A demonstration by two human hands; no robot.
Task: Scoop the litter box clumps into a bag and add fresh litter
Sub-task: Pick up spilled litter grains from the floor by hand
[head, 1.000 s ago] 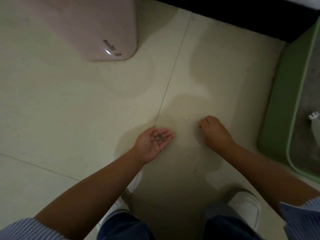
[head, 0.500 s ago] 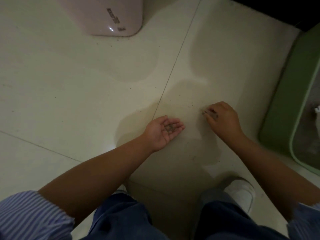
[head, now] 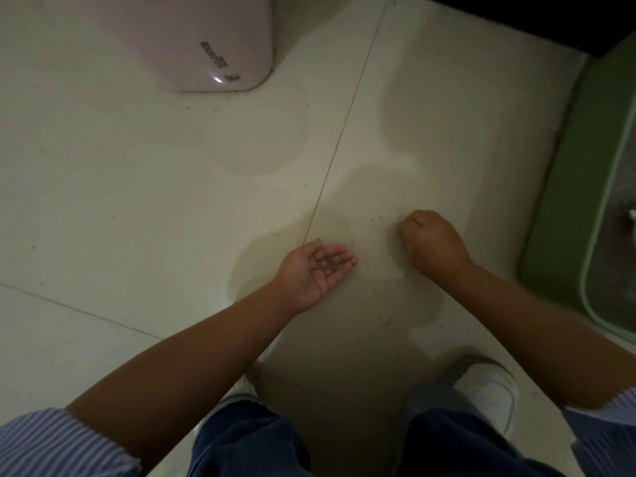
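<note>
Cupped left hand (head: 315,270), palm up, cradles spilled litter grains (head: 327,264).
Right hand (head: 433,244) curls knuckles-up, fingertips at the tiled floor (head: 137,201); any pinch is hidden. Green litter box (head: 564,187) sits right.

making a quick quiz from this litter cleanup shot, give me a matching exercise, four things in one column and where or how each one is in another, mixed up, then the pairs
Things:
1. left hand
2. right hand
3. litter box
4. pink bin

Place or state:
A. green, at the right edge of the view
B. palm up, cupping a few litter grains
C. standing on the floor at the top left
D. knuckles up, fingers curled down at the floor

Pairs: 1-B, 2-D, 3-A, 4-C
</note>
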